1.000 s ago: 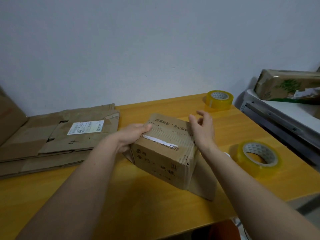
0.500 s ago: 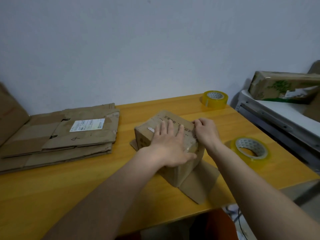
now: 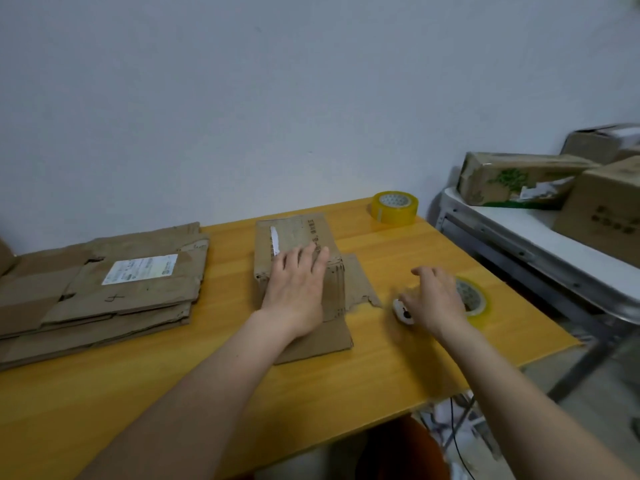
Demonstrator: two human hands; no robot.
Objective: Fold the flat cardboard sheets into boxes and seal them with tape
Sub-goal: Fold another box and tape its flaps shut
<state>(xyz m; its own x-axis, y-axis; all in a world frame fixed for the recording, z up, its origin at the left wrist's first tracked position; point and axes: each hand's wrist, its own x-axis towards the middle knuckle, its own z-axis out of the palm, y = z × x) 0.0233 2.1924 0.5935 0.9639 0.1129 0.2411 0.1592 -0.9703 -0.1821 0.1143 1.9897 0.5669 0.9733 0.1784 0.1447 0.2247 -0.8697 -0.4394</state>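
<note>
A small brown cardboard box (image 3: pixel 294 233) stands in the middle of the yellow table (image 3: pixel 138 393), with loose flaps lying flat in front of it and to its right. My left hand (image 3: pixel 298 289) presses flat on the box's top, fingers straight. My right hand (image 3: pixel 434 301) hovers to the right, fingers spread, over a small white object (image 3: pixel 401 311) and partly covering a yellow tape roll (image 3: pixel 476 299). A second tape roll (image 3: pixel 394 206) sits at the table's back edge. Flat cardboard sheets (image 3: pixel 104 285) are stacked on the left.
A white metal rack (image 3: pixel 540 251) stands right of the table, carrying several cardboard boxes, one with green print (image 3: pixel 512 180). A plain wall runs behind the table. Cables and clutter lie on the floor under the table's right corner.
The box has been turned square to the table edge. My right hand left the box and moved right over the near tape roll. My left hand stays flat on top.
</note>
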